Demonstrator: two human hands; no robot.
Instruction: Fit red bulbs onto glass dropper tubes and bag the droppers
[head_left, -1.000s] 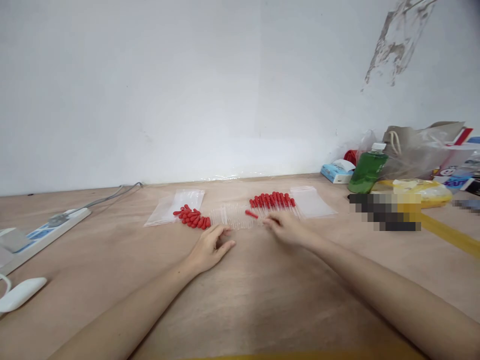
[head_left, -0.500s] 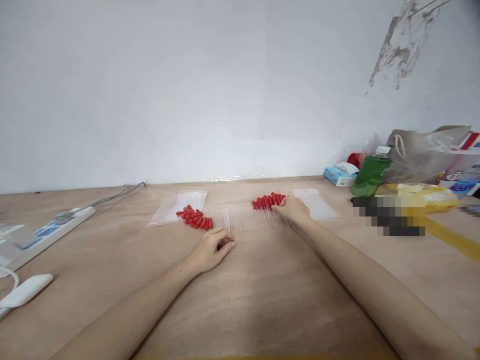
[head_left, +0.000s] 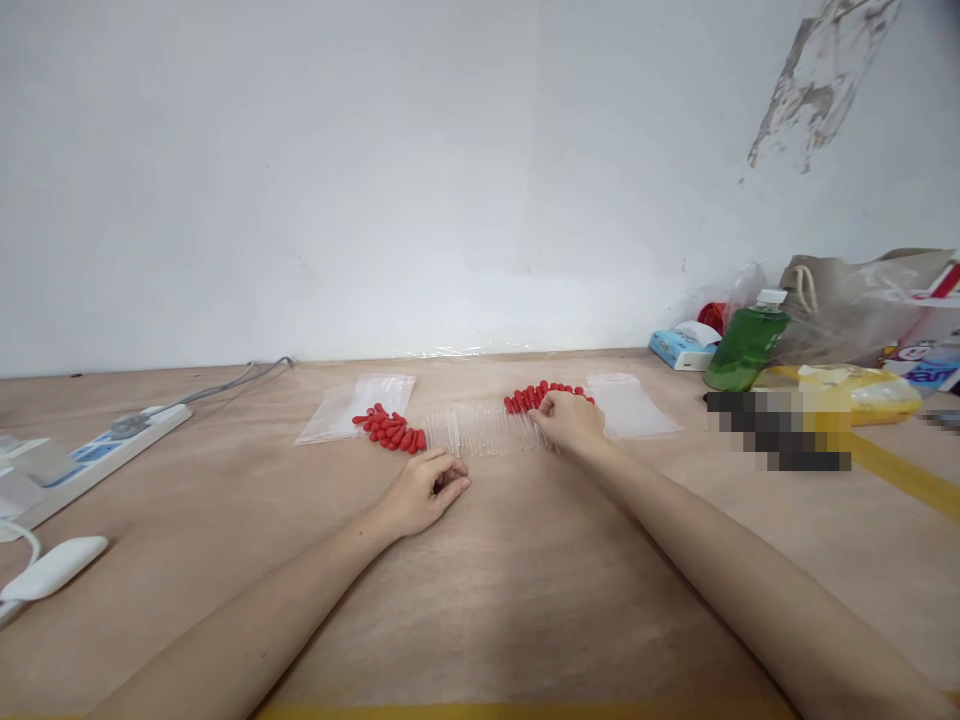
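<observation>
The right hand [head_left: 570,422] reaches in among the droppers [head_left: 546,393], its thumb and forefinger together at the row; whether they pinch one, I can't tell. More red tops show just beyond its knuckles. The left hand [head_left: 429,492] lies loosely curled, thumb apart, with nothing visible in its grasp. Just past its fingertips are clear tubes [head_left: 476,430], which run across to the right hand; loose red bulbs [head_left: 390,430] lie ahead of it, to its left.

The tubes look thin, light and stiff — likely slick, and brittle if they are glass. The bulbs look soft and should squash under a pinch. A dropper is probably best held lightly near its red end — without bending the tube.
</observation>
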